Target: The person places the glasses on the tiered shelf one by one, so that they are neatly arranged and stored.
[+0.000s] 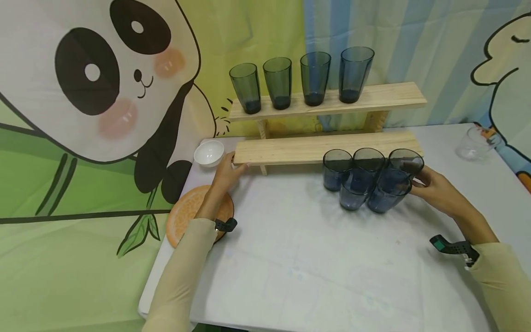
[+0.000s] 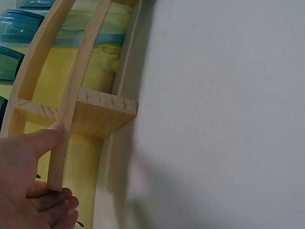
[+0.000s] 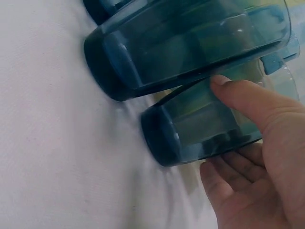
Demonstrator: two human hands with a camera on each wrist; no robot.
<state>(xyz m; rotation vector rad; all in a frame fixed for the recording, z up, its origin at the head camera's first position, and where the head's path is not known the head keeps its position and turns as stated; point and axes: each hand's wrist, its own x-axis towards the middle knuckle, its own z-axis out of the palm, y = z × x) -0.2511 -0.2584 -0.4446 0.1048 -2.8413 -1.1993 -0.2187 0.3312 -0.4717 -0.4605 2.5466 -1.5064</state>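
My left hand grips the left end of the lower board of a two-tier wooden shelf. In the left wrist view the thumb lies on one face of the board, with curled fingers at its end. Several blue-grey drinking glasses stand upright in a tight cluster in front of the shelf's right half. My right hand holds the rearmost right glass of that cluster, thumb on one side and fingers on the other. Beside it stands another glass, nearer the right wrist camera. Part of the held glass is hidden behind other glasses.
Several matching glasses line the upper board. A white bowl sits left of the shelf, and an orange-slice round mat lies under the left forearm. At the far right is a clear glass on the white-covered table.
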